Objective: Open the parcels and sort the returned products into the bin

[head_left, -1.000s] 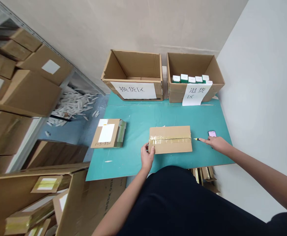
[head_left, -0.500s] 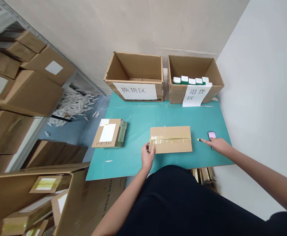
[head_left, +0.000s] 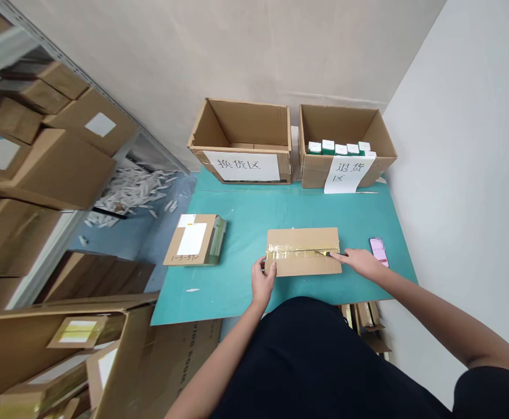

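Observation:
A closed cardboard box (head_left: 302, 237) lies in front of me, with clear yellowish tape along its middle seam. My left hand (head_left: 263, 279) grips the box's near left corner, thumb on top and fingers at the side. In my right hand (head_left: 354, 260) is a utility knife (head_left: 326, 254) with a yellow and black body. Its tip lies over the taped seam, right of the middle; whether the blade cuts into the tape is too small to tell. A phone (head_left: 378, 251) with a lit screen rests to the right of my right hand.
A labelled cardboard parcel (head_left: 192, 238) sits at the left of the green table (head_left: 241, 203). Two open boxes stand at the back: one on the left (head_left: 242, 166), one on the right (head_left: 313, 174) holding several white-and-green cartons. A large carton (head_left: 138, 349) with parcels is at lower left, beside shelves.
My right hand has moved left from beside the phone, bringing the utility knife over the box's taped seam. The left hand keeps its grip on the corner.

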A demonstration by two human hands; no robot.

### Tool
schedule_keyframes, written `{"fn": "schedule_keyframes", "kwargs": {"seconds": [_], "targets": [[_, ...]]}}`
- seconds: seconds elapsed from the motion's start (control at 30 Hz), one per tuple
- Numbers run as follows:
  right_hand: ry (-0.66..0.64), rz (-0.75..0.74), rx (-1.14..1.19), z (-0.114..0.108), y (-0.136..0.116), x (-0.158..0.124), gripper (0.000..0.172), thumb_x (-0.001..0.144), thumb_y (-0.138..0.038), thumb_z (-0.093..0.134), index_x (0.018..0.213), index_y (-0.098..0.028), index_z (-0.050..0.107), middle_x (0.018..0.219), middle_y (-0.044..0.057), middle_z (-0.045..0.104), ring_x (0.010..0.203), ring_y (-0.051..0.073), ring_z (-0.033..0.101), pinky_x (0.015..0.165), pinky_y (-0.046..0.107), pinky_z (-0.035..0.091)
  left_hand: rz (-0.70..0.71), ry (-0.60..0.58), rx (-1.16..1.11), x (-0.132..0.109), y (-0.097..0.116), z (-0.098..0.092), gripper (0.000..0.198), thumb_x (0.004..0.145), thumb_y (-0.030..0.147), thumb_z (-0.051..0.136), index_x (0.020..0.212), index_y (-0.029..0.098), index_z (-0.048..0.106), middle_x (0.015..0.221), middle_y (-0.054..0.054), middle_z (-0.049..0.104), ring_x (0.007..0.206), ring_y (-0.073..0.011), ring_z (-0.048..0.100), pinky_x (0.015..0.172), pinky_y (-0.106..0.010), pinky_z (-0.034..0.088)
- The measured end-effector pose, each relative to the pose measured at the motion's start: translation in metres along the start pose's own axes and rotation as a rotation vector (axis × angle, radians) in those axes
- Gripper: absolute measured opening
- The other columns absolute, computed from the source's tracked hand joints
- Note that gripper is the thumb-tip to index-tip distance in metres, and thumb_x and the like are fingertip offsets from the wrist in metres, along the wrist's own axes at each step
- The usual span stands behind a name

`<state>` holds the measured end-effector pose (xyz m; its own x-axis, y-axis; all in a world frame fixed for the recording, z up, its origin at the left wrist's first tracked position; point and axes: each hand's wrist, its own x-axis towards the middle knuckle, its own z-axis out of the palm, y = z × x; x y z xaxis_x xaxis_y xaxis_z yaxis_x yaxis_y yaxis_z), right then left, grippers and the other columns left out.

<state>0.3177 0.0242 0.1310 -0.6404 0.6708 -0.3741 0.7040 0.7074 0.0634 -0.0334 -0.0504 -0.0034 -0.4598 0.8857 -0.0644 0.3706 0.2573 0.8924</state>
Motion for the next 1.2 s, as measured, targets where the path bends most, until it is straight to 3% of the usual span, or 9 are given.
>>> {"fn": "schedule_keyframes", "kwargs": {"seconds": [0.2,0.53,0.8,0.9,1.0,1.1,1.2], "targets": [[-0.027,0.052,0.053,0.004,0.01,-0.002,0.079,0.087,0.001,0.046,0.151,-0.044,0.041,0.099,0.004,0.065,0.073,0.017,0.062,0.063,0.024,0.035,0.004,0.007,-0.016,-0.001,0.002,0.0,0.048,0.085,0.052,0.061,0.119,0.018,0.059,0.108,-0.011,0.062,0.095,-0.0247,0.062,0.08,-0.039,0.054],[-0.071,0.131,0.03,0.015,0.038,-0.039,0.085,0.084,0.004,0.042,0.153,-0.046,0.039,0.093,0.003,0.064,0.067,0.015,0.058,0.061,0.025,0.034,-0.023,-0.017,-0.025,-0.002,0.007,-0.004,0.049,0.085,0.052,0.06,0.119,0.017,0.059,0.106,-0.011,0.062,0.092,-0.0237,0.063,0.076,-0.038,0.055],[-0.118,0.29,0.099,0.024,0.06,-0.074,0.069,0.091,-0.006,0.048,0.15,-0.041,0.046,0.09,0.007,0.067,0.068,0.018,0.063,0.06,0.024,0.038,0.006,-0.026,0.053,0.001,0.002,-0.006,0.047,0.087,0.049,0.058,0.121,0.018,0.058,0.11,-0.012,0.062,0.094,-0.0259,0.063,0.08,-0.042,0.057],[-0.062,0.397,0.317,0.036,0.056,-0.086,0.057,0.097,-0.022,0.047,0.151,-0.039,0.046,0.097,0.007,0.071,0.075,0.02,0.067,0.064,0.025,0.045,0.142,-0.026,0.169,0.004,0.002,-0.009,0.041,0.089,0.044,0.057,0.122,0.019,0.059,0.118,-0.014,0.062,0.11,-0.0299,0.061,0.096,-0.049,0.053],[0.074,0.518,0.716,0.047,0.037,-0.081,0.053,0.099,-0.031,0.045,0.151,-0.038,0.045,0.107,0.005,0.074,0.085,0.022,0.069,0.069,0.027,0.05,0.331,-0.066,0.311,0.011,0.01,-0.012,0.039,0.093,0.04,0.054,0.125,0.019,0.06,0.133,-0.018,0.056,0.129,-0.0341,0.053,0.108,-0.053,0.045],[0.12,0.698,1.148,0.055,0.013,-0.061,0.056,0.097,-0.036,0.046,0.153,-0.03,0.044,0.094,0.004,0.074,0.07,0.018,0.066,0.059,0.025,0.05,0.489,-0.157,0.431,0.023,0.024,-0.012,0.04,0.095,0.041,0.053,0.128,0.019,0.061,0.145,-0.019,0.051,0.142,-0.0368,0.041,0.114,-0.056,0.038],[0.183,0.817,1.417,0.064,-0.006,-0.041,0.065,0.093,-0.041,0.051,0.155,-0.024,0.042,0.083,0.002,0.07,0.056,0.013,0.058,0.047,0.022,0.044,0.58,-0.274,0.515,0.038,0.035,-0.006,0.043,0.096,0.043,0.053,0.132,0.021,0.06,0.147,-0.017,0.052,0.144,-0.0363,0.038,0.116,-0.056,0.035]]}}
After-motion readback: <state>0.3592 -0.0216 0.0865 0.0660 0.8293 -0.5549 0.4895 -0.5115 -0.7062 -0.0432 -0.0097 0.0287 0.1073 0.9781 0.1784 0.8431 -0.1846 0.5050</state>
